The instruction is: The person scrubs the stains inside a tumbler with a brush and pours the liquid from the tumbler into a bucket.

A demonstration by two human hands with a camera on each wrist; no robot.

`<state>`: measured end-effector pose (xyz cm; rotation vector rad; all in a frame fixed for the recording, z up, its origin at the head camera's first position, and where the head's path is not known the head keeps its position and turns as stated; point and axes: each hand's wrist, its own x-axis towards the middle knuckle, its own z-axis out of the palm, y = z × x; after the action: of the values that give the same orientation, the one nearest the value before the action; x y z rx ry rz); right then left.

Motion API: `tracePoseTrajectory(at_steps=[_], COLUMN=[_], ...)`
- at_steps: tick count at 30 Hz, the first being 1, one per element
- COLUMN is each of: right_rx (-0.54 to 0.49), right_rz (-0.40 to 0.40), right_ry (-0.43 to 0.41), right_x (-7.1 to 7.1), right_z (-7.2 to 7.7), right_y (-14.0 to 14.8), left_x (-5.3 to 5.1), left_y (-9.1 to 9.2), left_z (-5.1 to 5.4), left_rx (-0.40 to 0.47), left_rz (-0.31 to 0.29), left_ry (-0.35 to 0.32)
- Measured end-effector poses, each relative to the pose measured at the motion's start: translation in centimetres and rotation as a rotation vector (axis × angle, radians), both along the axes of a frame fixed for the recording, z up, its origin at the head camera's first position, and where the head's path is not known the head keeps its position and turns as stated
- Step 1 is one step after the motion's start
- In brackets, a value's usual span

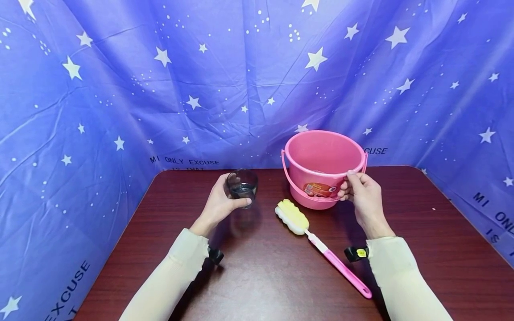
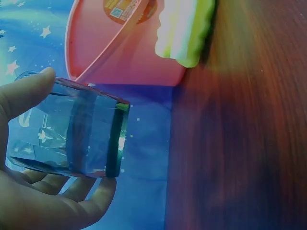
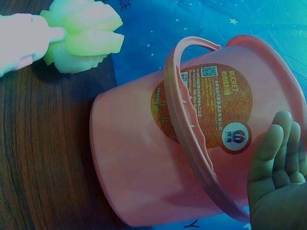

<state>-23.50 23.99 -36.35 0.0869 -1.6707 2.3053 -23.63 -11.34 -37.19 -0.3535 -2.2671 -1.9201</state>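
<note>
My left hand (image 1: 220,200) grips a dark, clear drinking glass (image 1: 242,183), held upright above the table with the thumb on its near side. In the left wrist view the glass (image 2: 72,129) sits between thumb and curled fingers, and the curtain shows past its base. My right hand (image 1: 364,198) holds the near right rim of a pink bucket (image 1: 317,203), the thumb at the rim and the fingers along the outer wall. A sponge brush with a pink handle (image 1: 345,269) lies in front of the bucket, its yellow-and-white head (image 1: 293,217) towards the back.
A dark red wooden table (image 1: 257,285) carries the bucket and brush. Behind and at both sides hangs a blue curtain (image 1: 249,80) with white stars. The bucket's handle (image 3: 192,148) hangs down across its labelled front.
</note>
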Motion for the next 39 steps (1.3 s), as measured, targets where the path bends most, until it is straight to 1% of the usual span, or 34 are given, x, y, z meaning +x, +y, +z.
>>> tracePoseTrajectory(at_steps=[1, 5, 8, 12, 15, 20, 24, 32, 39], right_rx=[0.002, 0.006, 0.004, 0.003, 0.008, 0.007, 0.003, 0.008, 0.014], right_rz=[-0.003, -0.006, -0.004, -0.004, -0.009, -0.008, -0.002, -0.003, -0.007], right_ry=[0.0, 0.001, 0.003, 0.006, 0.005, 0.003, 0.008, 0.011, 0.001], right_x=[0.0, -0.1, -0.2, -0.2, -0.2, -0.2, -0.2, -0.2, -0.3], right_z=[0.0, 0.0, 0.0, -0.1, -0.1, -0.2, -0.2, -0.2, -0.2], right_y=[0.0, 0.0, 0.0, 0.0, 0.0, 0.0, 0.0, 0.0, 0.0], left_x=[0.2, 0.0, -0.9, -1.1, -1.2, -1.4, -1.6, -2.1, -2.3], left_y=[0.1, 0.4, 0.3, 0.6, 0.9, 1.4, 1.7, 2.6, 3.3], left_z=[0.5, 1.3, 0.6, 1.1, 1.6, 2.3, 2.7, 3.5, 4.3], left_rx=[0.007, 0.018, 0.0, -0.048, -0.103, -0.167, -0.185, -0.184, -0.227], left_rz=[-0.013, -0.04, -0.032, -0.016, 0.004, 0.016, 0.019, 0.002, 0.02], left_ry=[-0.005, -0.013, 0.011, 0.043, 0.064, 0.07, 0.074, 0.098, 0.099])
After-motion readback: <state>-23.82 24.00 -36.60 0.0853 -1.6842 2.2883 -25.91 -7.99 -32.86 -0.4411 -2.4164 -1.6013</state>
